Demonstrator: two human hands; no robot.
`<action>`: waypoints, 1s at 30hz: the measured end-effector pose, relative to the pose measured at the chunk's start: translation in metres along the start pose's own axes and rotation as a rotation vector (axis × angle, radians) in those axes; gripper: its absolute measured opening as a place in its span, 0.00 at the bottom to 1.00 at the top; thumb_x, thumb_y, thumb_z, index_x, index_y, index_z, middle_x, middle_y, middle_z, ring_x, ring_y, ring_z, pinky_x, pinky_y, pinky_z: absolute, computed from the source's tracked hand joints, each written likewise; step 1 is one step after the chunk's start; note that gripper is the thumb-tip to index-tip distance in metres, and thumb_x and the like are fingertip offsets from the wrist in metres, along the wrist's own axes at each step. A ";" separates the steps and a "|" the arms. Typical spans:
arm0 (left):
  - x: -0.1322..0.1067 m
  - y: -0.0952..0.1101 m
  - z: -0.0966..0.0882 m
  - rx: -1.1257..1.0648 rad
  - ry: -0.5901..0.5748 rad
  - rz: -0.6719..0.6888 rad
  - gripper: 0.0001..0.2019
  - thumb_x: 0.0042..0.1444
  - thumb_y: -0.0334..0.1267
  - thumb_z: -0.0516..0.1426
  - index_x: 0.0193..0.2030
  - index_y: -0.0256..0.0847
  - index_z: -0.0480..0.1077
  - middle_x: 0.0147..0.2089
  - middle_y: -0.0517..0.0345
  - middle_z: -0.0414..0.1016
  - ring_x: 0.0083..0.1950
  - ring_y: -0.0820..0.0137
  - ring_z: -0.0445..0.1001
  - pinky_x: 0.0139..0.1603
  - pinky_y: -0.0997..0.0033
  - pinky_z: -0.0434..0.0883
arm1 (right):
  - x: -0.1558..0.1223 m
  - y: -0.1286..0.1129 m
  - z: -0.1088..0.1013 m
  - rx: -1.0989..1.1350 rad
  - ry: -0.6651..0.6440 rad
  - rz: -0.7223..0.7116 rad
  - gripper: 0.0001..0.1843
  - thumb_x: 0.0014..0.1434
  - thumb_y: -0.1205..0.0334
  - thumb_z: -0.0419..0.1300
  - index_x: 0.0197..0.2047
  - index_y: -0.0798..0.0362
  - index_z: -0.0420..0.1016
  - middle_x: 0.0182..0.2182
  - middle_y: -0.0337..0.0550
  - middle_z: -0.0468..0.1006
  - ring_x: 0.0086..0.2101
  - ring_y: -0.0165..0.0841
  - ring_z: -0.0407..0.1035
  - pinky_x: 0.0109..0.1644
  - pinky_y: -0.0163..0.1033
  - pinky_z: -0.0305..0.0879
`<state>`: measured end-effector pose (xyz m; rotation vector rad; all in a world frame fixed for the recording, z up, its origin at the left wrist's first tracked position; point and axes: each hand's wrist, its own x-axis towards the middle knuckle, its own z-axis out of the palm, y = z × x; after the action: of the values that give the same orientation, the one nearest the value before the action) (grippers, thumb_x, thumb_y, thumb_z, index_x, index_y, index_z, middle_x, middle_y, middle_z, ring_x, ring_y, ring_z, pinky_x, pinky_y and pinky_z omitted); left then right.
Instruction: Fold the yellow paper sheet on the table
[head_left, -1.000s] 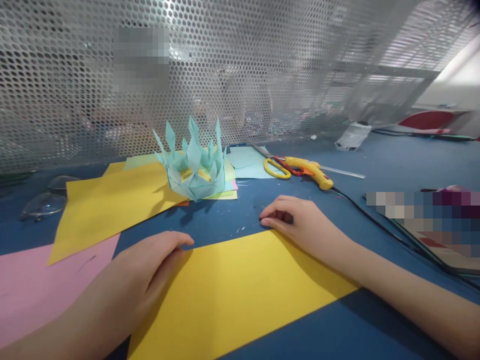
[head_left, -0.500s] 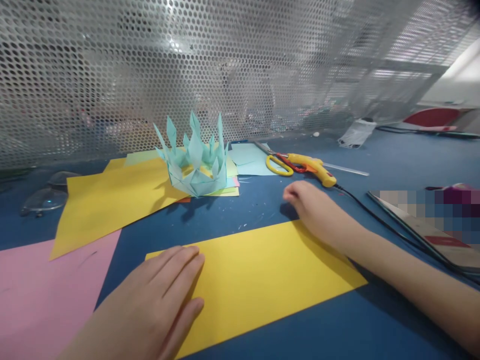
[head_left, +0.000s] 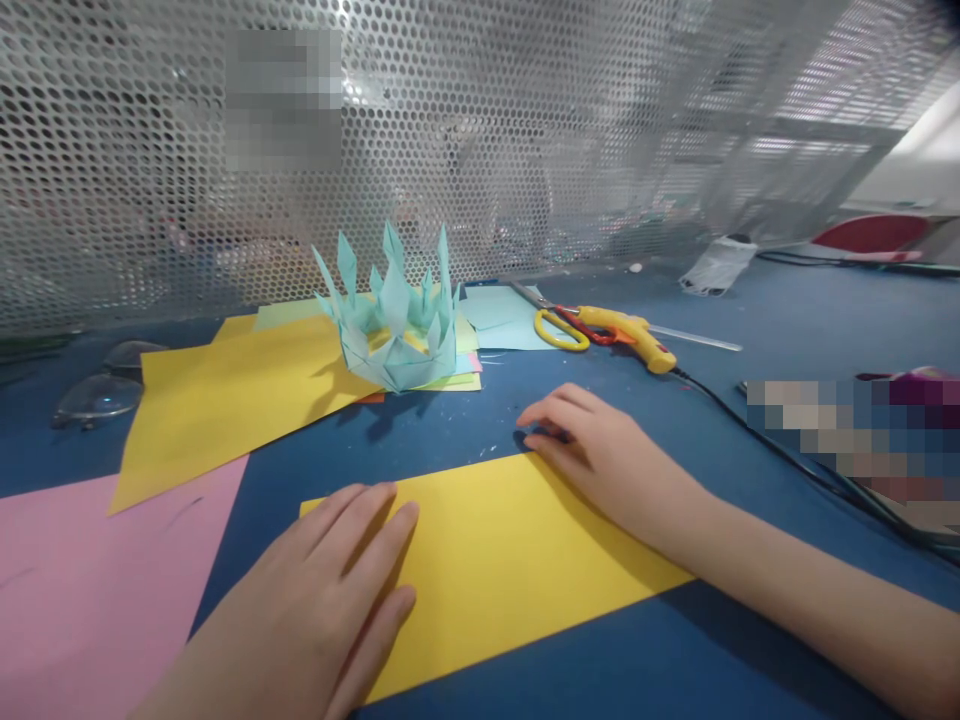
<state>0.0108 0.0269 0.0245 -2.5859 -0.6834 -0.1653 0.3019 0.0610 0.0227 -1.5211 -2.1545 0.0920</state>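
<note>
Blue felt-like covering spreads over the table (head_left: 750, 330) at which we sit, closed off behind by a perforated silver metal screen (head_left: 525, 120). On it, directly before us, lies the flat yellow rectangular sheet of paper (head_left: 510, 555), and both of our hands rest on it with nothing gripped. Our left hand (head_left: 315, 610) is pressed palm down on the sheet's near left part, fingers spread flat; half a second ago it lay much the same, so it goes on pinning the paper. Our right hand (head_left: 600, 455) has changed more: half a second ago it had slid out past the far right corner towards the scissors, and now it is back at the far edge near that corner, fingers loosely curled and tips touching the paper and the table, open rather than pinched. We judge that the sheet is being flattened or squared up, with the far edge smoothed in passes. Further out, a larger yellow paper sheet (head_left: 225, 400) overlaps a pink paper sheet (head_left: 90, 580) at the left, a pale blue folded paper crown with pointed tips (head_left: 394, 325) stands on a stack of coloured sheets, and yellow-handled scissors (head_left: 559, 325) lie beside a yellow glue gun (head_left: 637, 340) with its black cord (head_left: 750, 425) trailing right.
</note>
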 end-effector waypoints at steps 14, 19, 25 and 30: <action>-0.003 0.008 -0.005 0.136 -0.009 -0.162 0.31 0.70 0.41 0.37 0.44 0.25 0.79 0.42 0.35 0.81 0.40 0.49 0.81 0.34 0.54 0.78 | -0.013 -0.007 0.006 -0.325 0.018 -0.152 0.17 0.66 0.67 0.51 0.38 0.64 0.81 0.33 0.60 0.79 0.36 0.51 0.72 0.42 0.58 0.72; -0.002 0.008 -0.004 0.130 0.011 -0.191 0.34 0.71 0.42 0.35 0.44 0.20 0.78 0.42 0.31 0.81 0.40 0.48 0.80 0.35 0.53 0.76 | -0.014 -0.003 0.002 -0.357 0.029 -0.194 0.18 0.68 0.65 0.51 0.45 0.64 0.81 0.37 0.59 0.80 0.38 0.48 0.74 0.44 0.54 0.73; -0.003 0.008 -0.003 -0.146 -0.018 -0.453 0.28 0.68 0.55 0.43 0.53 0.36 0.75 0.47 0.45 0.79 0.49 0.54 0.76 0.50 0.59 0.72 | -0.013 -0.004 0.001 -0.354 0.021 -0.223 0.17 0.67 0.65 0.52 0.46 0.59 0.83 0.36 0.52 0.79 0.36 0.42 0.73 0.40 0.46 0.75; 0.001 0.009 -0.006 -0.249 -0.049 -0.581 0.29 0.66 0.59 0.46 0.54 0.39 0.74 0.47 0.46 0.78 0.53 0.54 0.73 0.55 0.57 0.70 | -0.014 -0.005 0.004 -0.470 0.054 -0.192 0.20 0.67 0.65 0.50 0.41 0.66 0.83 0.28 0.55 0.77 0.33 0.46 0.72 0.38 0.51 0.72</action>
<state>0.0162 0.0174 0.0258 -2.5464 -1.5027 -0.3892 0.2993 0.0472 0.0164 -1.5182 -2.3735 -0.5499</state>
